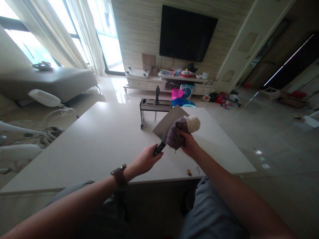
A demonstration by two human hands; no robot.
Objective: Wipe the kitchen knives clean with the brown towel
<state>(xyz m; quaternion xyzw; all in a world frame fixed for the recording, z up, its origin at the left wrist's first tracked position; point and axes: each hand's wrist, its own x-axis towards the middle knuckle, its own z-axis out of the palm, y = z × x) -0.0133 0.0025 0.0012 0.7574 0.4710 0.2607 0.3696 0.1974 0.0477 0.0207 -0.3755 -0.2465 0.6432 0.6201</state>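
Note:
My left hand [147, 160] is closed round the black handle of a cleaver [165, 122], whose broad metal blade points up and away over the white table. In my right hand [189, 143] is a fluffy purple-brown and cream cloth [177, 133], bunched up and held against the right side of the blade. The cloth covers part of the blade. Just behind the cleaver stands a knife rack [156, 105] of metal and black, with one black-handled knife [157, 94] upright in it.
Two small objects, one a yellow-and-dark trinket [189, 172], lie at the near edge of the white table [99, 149]. White chairs [45, 98] stand at the left. Beyond the table are a pink basket [177, 94], a TV cabinet [139, 83] and a wall television [186, 33].

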